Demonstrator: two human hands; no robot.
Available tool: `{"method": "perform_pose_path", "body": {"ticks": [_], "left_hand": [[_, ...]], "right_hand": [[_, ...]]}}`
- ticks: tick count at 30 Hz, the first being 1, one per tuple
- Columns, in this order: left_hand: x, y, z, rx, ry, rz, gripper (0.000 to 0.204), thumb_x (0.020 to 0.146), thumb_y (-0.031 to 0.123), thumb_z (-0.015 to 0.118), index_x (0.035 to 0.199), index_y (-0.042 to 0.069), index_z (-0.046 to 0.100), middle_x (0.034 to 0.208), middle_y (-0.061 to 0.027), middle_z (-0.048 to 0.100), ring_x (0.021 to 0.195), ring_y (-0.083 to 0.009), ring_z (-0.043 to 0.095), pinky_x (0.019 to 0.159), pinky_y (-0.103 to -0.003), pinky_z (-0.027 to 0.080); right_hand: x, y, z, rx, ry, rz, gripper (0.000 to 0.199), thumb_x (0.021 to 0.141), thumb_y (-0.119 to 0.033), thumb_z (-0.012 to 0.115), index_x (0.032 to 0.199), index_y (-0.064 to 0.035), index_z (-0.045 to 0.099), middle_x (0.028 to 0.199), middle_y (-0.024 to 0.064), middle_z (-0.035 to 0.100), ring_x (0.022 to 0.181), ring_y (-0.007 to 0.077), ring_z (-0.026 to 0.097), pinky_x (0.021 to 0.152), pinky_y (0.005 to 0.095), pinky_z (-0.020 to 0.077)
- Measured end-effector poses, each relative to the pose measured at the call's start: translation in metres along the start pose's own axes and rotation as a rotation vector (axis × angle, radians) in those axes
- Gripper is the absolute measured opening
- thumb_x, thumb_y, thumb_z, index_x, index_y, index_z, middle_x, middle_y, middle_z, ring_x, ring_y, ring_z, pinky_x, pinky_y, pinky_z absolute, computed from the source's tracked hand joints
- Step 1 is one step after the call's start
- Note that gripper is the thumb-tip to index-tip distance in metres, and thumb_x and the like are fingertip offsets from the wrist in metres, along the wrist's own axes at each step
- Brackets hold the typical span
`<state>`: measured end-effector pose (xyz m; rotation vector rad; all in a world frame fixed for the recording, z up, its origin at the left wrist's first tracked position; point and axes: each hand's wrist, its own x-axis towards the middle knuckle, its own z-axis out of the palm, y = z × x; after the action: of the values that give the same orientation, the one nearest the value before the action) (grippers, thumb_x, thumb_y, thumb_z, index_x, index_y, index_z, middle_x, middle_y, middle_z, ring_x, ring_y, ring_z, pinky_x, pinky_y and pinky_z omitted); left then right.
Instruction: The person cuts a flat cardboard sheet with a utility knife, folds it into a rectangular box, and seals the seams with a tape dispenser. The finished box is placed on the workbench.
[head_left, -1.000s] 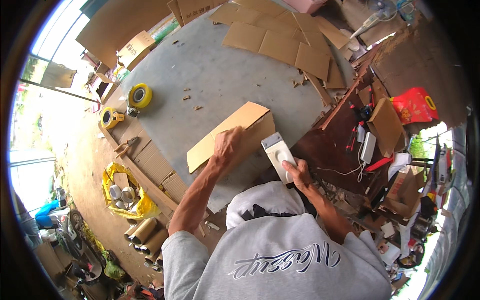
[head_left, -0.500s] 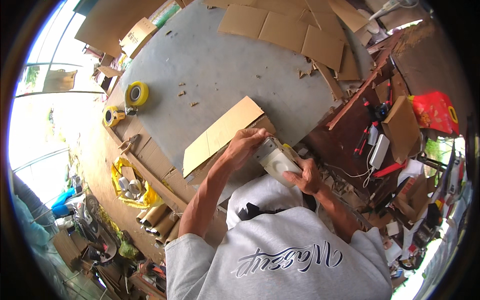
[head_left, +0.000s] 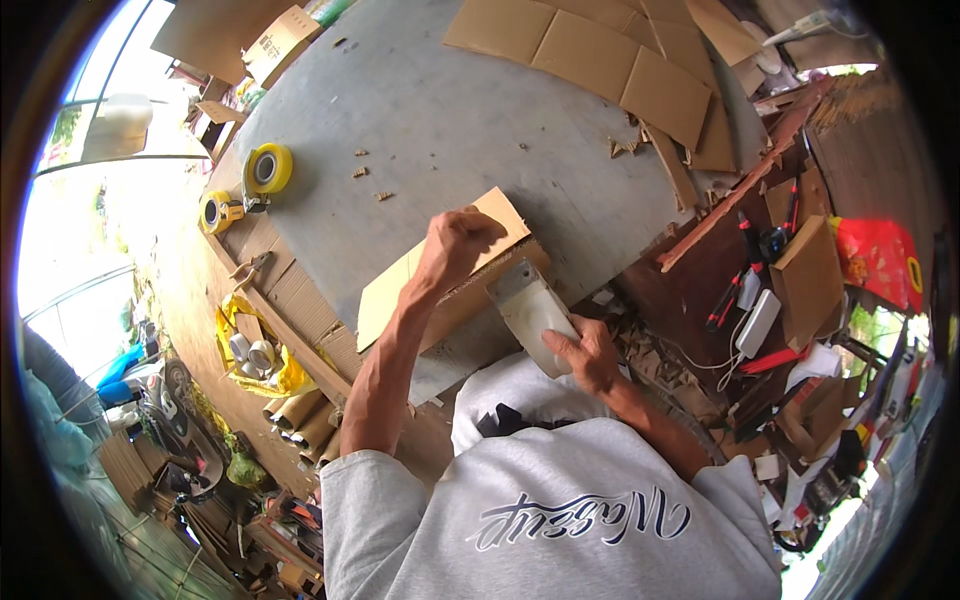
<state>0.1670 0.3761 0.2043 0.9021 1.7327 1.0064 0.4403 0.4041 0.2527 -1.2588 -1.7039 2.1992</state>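
Note:
My right hand [head_left: 590,352] grips an off-white, box-shaped tool with a grey metal end [head_left: 538,308], thumb along its side; its exact kind does not show. My left hand [head_left: 458,245] is closed in a fist just above a long folded cardboard piece [head_left: 405,290]. Whether it pinches anything small I cannot make out. That cardboard lies slantwise at the near edge of the grey table [head_left: 420,130], its upper face light tan and its corrugated side toward me. The tool's metal end is beside the cardboard's right part, apart from my left hand.
Rolls of yellow tape [head_left: 268,169] and pliers [head_left: 250,268] lie at the left. Below them hangs a yellow bag [head_left: 262,350] of tape rolls. Flattened cartons [head_left: 590,60] cover the far right. At the right are a white power strip [head_left: 758,323] and red-black tools [head_left: 722,302].
My left hand has left the tool's metal end and moved left and up over the cardboard, closing into a fist. My right hand has shifted slightly left with the tool.

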Motion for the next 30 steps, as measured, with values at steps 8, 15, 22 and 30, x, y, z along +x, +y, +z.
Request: {"method": "perform_pose_path", "body": {"ticks": [8,15,22,30], "left_hand": [[0.029,-0.015,-0.029,0.150,0.024,0.049,0.013,0.093,0.008,0.069,0.093,-0.002,0.077,0.079,-0.0090,0.065,0.069,-0.0175,0.064,0.065,-0.034,0.052],[0.036,-0.019,-0.027,0.148,0.000,0.080,0.015,0.097,0.009,0.067,0.097,-0.002,0.078,0.081,-0.0068,0.065,0.071,-0.0151,0.063,0.067,-0.032,0.053],[0.033,-0.024,-0.033,0.177,-0.023,0.070,0.014,0.096,0.008,0.068,0.096,-0.003,0.077,0.080,-0.0078,0.065,0.071,-0.0159,0.063,0.066,-0.033,0.052],[0.039,-0.058,-0.023,0.136,0.000,0.093,0.012,0.092,0.006,0.069,0.094,-0.002,0.077,0.079,-0.0088,0.064,0.070,-0.0173,0.063,0.065,-0.033,0.052]], "right_hand": [[0.003,0.010,0.008,-0.017,-0.007,0.057,0.049,0.095,-0.039,0.066,0.118,0.0034,0.069,0.093,0.0123,0.074,0.083,0.0159,0.065,0.076,0.0337,0.0530],[0.005,0.009,0.009,-0.021,0.056,0.026,0.048,0.095,-0.042,0.068,0.106,0.0046,0.071,0.088,0.0100,0.072,0.080,0.0143,0.063,0.071,0.0321,0.0506],[0.005,0.017,0.017,-0.018,0.025,0.061,0.050,0.095,-0.041,0.067,0.115,0.0049,0.070,0.094,0.0130,0.075,0.084,0.0176,0.066,0.077,0.0344,0.0533],[0.016,0.033,0.019,-0.040,0.031,0.069,0.048,0.095,-0.041,0.066,0.112,0.0039,0.072,0.091,0.0117,0.074,0.083,0.0168,0.065,0.075,0.0345,0.0531]]}}
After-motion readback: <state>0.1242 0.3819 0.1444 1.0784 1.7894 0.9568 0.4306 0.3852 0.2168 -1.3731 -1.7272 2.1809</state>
